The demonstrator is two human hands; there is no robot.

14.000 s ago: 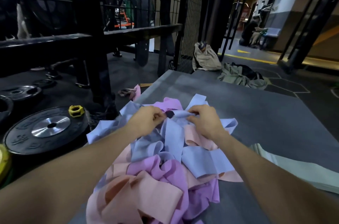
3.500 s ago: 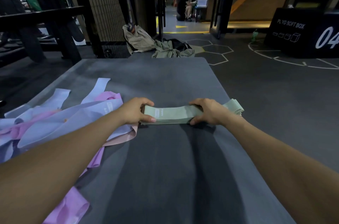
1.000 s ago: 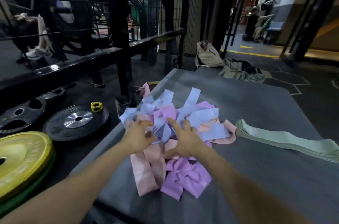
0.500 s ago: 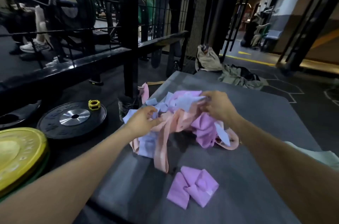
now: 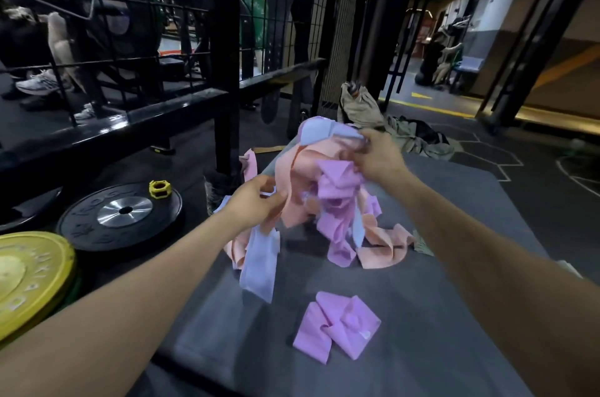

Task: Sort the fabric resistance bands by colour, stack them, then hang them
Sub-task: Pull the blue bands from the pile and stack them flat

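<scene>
Bands: tangled bundle (image 5: 324, 188) now lifted higher above the purple band (image 5: 337, 328) on the worktop (image 5: 454, 348).
Left hand (image 5: 256, 205): fingers curled, gripping bundle.
Right hand (image 5: 376, 156): fingers pinching bundle's top.

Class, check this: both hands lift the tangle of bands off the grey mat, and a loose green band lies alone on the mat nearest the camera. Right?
Not quite. The loose band lying alone is purple, not green, as the head view shows. Both hands, left hand and right hand, do lift the tangle off the grey mat.
</scene>
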